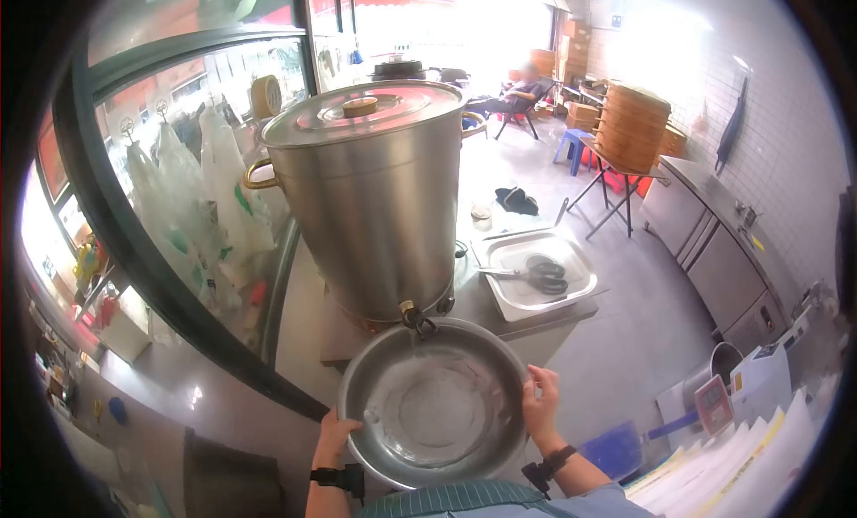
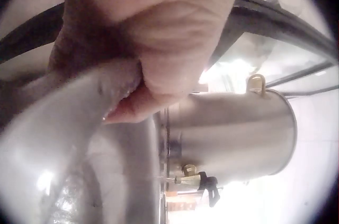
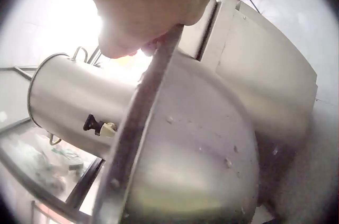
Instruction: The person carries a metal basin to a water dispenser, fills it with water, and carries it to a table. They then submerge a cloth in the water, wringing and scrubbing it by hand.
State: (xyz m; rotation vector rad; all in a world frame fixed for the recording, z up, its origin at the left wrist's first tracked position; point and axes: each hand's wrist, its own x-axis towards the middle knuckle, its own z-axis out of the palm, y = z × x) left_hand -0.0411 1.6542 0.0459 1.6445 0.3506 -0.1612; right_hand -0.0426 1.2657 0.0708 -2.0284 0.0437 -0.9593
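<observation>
A wide stainless steel basin (image 1: 382,448) is held level in front of the body by both hands. The left hand (image 1: 333,436) grips its left rim, thumb over the edge. On the opposite side the right hand (image 1: 542,407) grips the rim, with the fingers bent at the edge. The basin's bottom glistens wet, and droplets cling to its outer wall (image 3: 196,144) in the right wrist view. Just beyond the far rim is the tap (image 1: 414,316) of a tall lidded steel urn (image 1: 370,205); its spout overlaps the basin in the head view.
Right of the urn lies a white tray (image 1: 585,288) with black-handled scissors (image 1: 544,272). A dark window frame (image 1: 196,321) runs close on the left. Bamboo steamers (image 1: 632,129) stand on a folding stand farther back, and a seated person (image 1: 520,91) is at the rear.
</observation>
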